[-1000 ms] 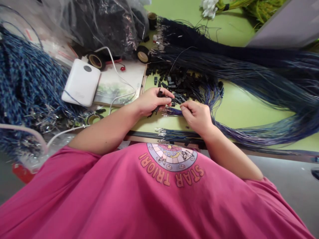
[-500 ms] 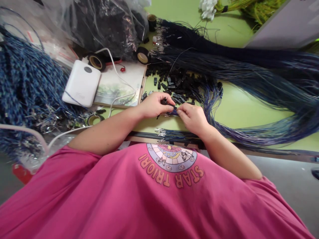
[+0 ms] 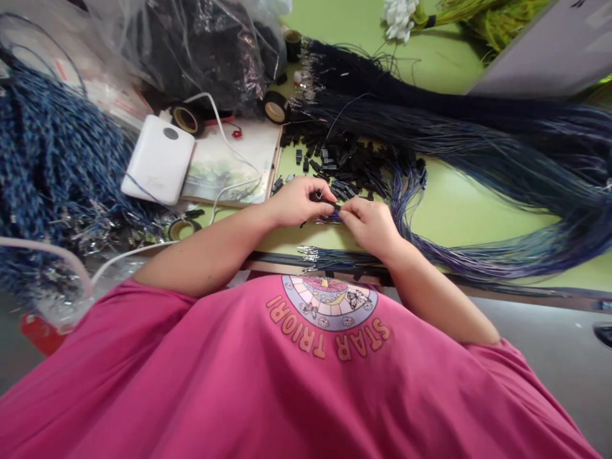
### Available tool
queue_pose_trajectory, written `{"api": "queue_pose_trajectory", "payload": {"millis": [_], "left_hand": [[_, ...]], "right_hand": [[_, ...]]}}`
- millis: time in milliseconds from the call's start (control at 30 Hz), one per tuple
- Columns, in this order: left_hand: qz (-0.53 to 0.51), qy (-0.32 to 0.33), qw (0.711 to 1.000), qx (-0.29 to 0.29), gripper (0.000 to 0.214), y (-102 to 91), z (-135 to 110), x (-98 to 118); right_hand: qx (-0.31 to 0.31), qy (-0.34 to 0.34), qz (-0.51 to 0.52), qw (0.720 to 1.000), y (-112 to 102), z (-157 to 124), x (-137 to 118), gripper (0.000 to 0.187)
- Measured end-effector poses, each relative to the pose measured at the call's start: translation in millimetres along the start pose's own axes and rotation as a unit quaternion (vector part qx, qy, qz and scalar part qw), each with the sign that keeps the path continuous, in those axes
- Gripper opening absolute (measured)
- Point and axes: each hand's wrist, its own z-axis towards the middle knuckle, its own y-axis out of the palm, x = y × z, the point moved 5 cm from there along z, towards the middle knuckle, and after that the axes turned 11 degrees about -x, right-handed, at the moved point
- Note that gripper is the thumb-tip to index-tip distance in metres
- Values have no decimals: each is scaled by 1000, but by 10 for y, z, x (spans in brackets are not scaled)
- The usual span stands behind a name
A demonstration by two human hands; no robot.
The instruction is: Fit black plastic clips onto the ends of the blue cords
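Note:
My left hand (image 3: 297, 203) is closed in a pinch on a small black connector housing (image 3: 324, 199) at its fingertips. My right hand (image 3: 370, 224) meets it from the right, its fingers pinched on a thin blue wire (image 3: 335, 218) whose end is at the connector. Both hands hover just over the green table (image 3: 449, 204), in front of a heap of loose black connector housings (image 3: 349, 162). A bundle of blue and purple wires (image 3: 478, 255) with metal terminals runs from under my right hand off to the right.
A white power bank (image 3: 159, 159) with a white cable lies on a board at left. Tape rolls (image 3: 275, 107) sit behind it, near clear bags of dark parts (image 3: 205, 44). Twisted blue wire heaps (image 3: 52, 166) fill the left. Dark wire bundles (image 3: 454, 121) cross the back right.
My left hand drew back from the connector heap toward me. My right hand closed the gap, so both hands now meet at the connector. Between the last two frames almost nothing moved.

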Motion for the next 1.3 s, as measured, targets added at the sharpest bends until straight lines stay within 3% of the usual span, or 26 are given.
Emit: {"api": "queue_pose_trajectory", "payload": {"millis": [333, 433, 567, 867, 1033, 1167, 1300], "left_hand": [[-15, -4, 1000, 12, 22, -84, -6, 19], [-6, -10, 1000, -3, 19, -139, -17, 29], [8, -27, 999, -45, 16, -128, -16, 22], [-48, -32, 997, -52, 12, -129, -47, 74], [-113, -40, 992, -46, 15, -84, -47, 8], [-183, -45, 981, -36, 19, -21, -40, -36], [-213, -56, 975, -41, 18, 17, -51, -14]], "right_hand": [[-6, -13, 36, 999, -152, -28, 83, 25], [-32, -32, -58, 997, -192, -23, 119, 23], [-91, -35, -207, 974, -92, -14, 111, 21], [-40, 53, -159, 985, -314, -125, 198, 28], [42, 33, -84, 995, -456, -246, 109, 21], [41, -23, -27, 999, -368, -240, -25, 23], [74, -15, -14, 997, -390, -229, -45, 26]]}}
